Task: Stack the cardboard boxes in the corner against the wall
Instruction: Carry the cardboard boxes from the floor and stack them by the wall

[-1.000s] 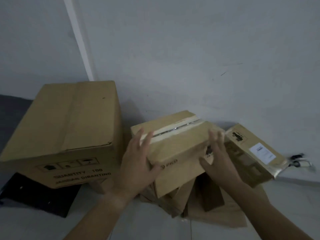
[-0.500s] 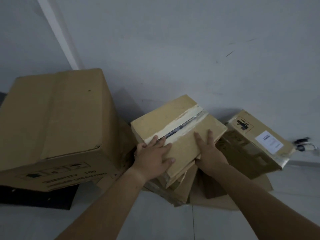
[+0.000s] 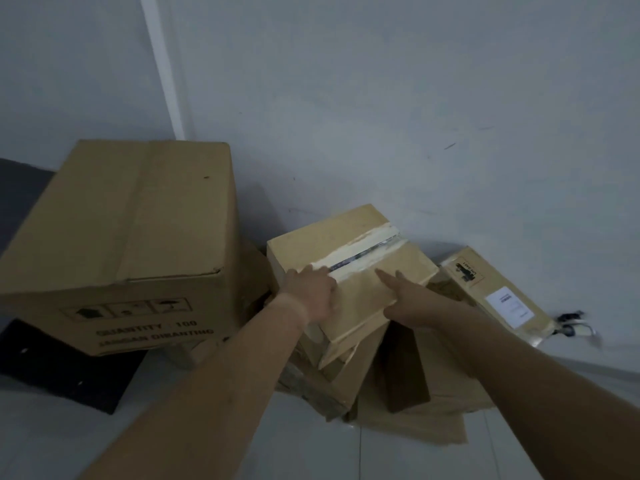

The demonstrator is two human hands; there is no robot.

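A small taped cardboard box (image 3: 349, 251) lies tilted on top of a pile of flattened cardboard (image 3: 408, 386) by the wall. My left hand (image 3: 311, 296) rests flat on the box's near left part, fingers reaching the tape strip. My right hand (image 3: 408, 299) lies on its near right part, fingers spread and pointing at the tape. Neither hand wraps around the box. A large cardboard box (image 3: 124, 237) with printed marks stands to the left, in the corner. A flat box with a white label (image 3: 498, 292) leans against the wall on the right.
A black flat panel (image 3: 59, 372) lies under and in front of the large box. A white pipe (image 3: 162, 64) runs up the wall corner. A small cable or clip (image 3: 575, 323) lies by the wall at the right. Pale floor tiles (image 3: 277, 445) spread in front.
My hands went from gripping the small box's sides to lying flat on its top. The box has settled lower onto the pile, closer to the wall.
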